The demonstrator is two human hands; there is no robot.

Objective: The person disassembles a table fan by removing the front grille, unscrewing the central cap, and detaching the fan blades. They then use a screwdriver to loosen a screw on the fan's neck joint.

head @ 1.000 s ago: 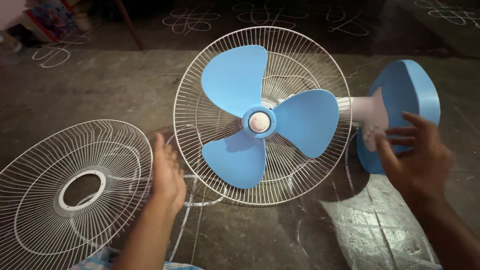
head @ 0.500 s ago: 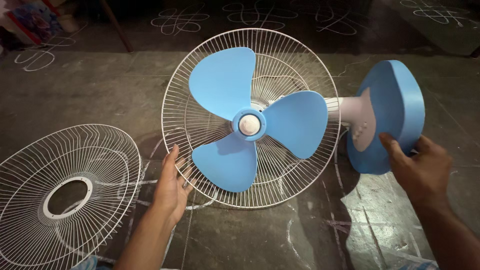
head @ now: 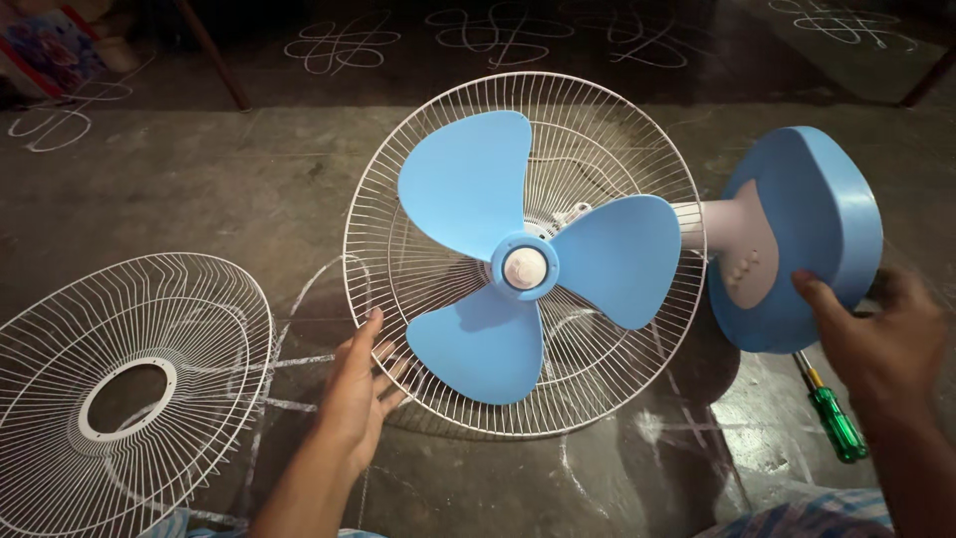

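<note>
A table fan lies on the dark floor, its three blue blades (head: 518, 264) facing up inside the white rear wire guard (head: 607, 120). My left hand (head: 360, 394) grips the guard's lower left rim with its fingers. My right hand (head: 881, 344) holds the edge of the round blue base (head: 812, 214), thumb on its face. A white neck (head: 712, 221) with buttons joins base and guard. The loose front wire guard (head: 129, 389) lies flat to the left.
A green-handled screwdriver (head: 832, 413) lies on the floor below the base, beside my right hand. White chalk patterns (head: 498, 30) mark the floor. A wooden leg (head: 209, 55) and a coloured bag (head: 40, 45) stand at the far left.
My left hand moved in and took the guard's rim. My right hand closed on the base's edge. The fan shifted slightly right, and the screwdriver came into view.
</note>
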